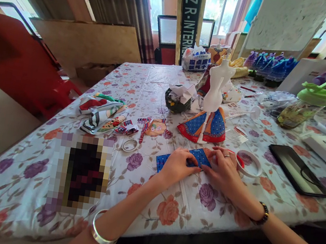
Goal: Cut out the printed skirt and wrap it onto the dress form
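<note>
A strip of blue patterned fabric (200,157) lies flat on the tablecloth in front of me. My left hand (179,162) rests across its middle, thumb and fingers pinched at the near edge. At the right end my right hand (223,167) pinches the same strip, its thumb close to the left thumb. The fingers hide part of the cloth. Just beyond stands a small white mannequin (217,83), with a blue, orange and red fabric piece (191,125) spread around its base. A white tape roll (252,164) is beside my right hand.
A black phone (299,170) lies to the right, near a lidded green jar (303,105). On the left are a smaller tape roll (129,145), fabric scraps (102,112) and a blurred-out patch (80,175). A dark basket (179,100) holds white paper.
</note>
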Demonstrator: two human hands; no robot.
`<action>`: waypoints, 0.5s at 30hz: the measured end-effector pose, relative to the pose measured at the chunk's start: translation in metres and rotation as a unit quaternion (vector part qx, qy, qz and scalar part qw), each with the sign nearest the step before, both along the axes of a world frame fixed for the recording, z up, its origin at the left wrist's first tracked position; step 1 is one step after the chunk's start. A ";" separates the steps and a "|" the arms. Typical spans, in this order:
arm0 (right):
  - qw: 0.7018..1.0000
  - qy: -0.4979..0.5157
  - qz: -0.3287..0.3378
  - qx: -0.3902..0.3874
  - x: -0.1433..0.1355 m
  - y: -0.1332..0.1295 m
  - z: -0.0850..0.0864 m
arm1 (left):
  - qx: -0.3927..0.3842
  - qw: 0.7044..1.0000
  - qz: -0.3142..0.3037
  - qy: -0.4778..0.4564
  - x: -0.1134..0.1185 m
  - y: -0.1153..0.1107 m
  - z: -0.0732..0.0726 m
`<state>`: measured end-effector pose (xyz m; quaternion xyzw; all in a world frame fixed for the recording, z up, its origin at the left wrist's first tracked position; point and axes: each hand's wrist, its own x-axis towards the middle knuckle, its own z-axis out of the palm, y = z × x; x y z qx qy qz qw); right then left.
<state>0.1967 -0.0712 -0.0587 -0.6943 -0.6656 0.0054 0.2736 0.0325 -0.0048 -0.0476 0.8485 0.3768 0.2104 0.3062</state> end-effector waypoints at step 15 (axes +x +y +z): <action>0.999 0.014 0.024 0.026 0.020 0.007 -0.006 | -0.038 0.999 -0.018 -0.019 -0.005 0.003 0.008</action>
